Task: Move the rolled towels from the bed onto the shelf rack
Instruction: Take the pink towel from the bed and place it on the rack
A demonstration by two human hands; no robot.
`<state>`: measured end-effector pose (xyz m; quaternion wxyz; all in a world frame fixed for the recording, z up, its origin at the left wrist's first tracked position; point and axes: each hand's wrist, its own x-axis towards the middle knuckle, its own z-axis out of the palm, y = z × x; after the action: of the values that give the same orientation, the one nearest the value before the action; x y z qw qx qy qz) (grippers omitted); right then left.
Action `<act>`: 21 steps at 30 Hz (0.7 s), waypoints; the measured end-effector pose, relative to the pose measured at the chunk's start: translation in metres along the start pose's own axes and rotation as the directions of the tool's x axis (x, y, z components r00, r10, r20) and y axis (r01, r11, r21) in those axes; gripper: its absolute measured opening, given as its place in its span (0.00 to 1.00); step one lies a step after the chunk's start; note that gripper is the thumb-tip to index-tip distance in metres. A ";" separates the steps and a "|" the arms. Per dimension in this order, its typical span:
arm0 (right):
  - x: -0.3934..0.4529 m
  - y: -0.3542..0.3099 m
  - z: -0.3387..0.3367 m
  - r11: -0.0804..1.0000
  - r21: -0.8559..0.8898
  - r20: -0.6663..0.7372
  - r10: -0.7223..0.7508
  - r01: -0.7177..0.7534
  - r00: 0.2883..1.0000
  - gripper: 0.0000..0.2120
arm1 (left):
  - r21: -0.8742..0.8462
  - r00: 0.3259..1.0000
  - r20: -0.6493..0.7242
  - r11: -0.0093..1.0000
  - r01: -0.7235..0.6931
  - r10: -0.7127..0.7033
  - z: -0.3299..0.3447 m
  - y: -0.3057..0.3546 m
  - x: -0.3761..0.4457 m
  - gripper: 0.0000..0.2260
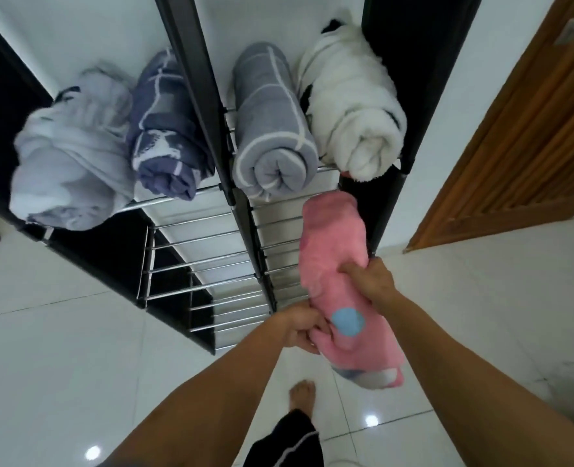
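Observation:
I hold a rolled pink towel [332,251] with a blue dot in both hands, its far end over a lower shelf of the black rack [211,96] with metal rods. My left hand [300,326] grips its near end from the left. My right hand [371,276] clasps its middle from the right. On the shelf above lie several rolled towels: a pale lavender one [70,163], a dark blue patterned one [167,139], a grey striped one [272,129] and a fluffy white one [353,112].
White glossy floor tiles [60,348] spread around the rack. A wooden door [521,129] stands at the right. My bare foot [302,396] and dark trouser leg are below. Lower rod shelves [194,264] lie left of the pink towel.

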<state>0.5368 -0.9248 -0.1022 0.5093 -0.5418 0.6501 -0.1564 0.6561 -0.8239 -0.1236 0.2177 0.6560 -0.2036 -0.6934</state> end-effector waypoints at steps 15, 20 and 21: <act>0.143 -0.073 0.024 0.970 -0.143 -0.013 -0.203 0.199 0.979 0.27 | -0.281 0.907 -0.273 0.875 -0.394 0.320 -0.044 0.096 0.113 0.29; 0.156 -0.066 0.021 0.902 -0.361 0.119 -0.209 0.238 0.971 0.29 | -0.191 0.852 -0.410 0.883 -0.430 0.326 -0.048 0.102 0.133 0.30; 0.157 -0.065 0.020 0.887 -0.387 0.119 -0.222 0.251 0.968 0.29 | -0.153 0.846 -0.411 0.890 -0.431 0.339 -0.048 0.100 0.132 0.30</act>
<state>0.6055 -1.0771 -0.1388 0.3883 -0.7143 0.5789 -0.0621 0.7018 -0.9814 -0.1777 0.4651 0.6899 -0.2016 -0.5168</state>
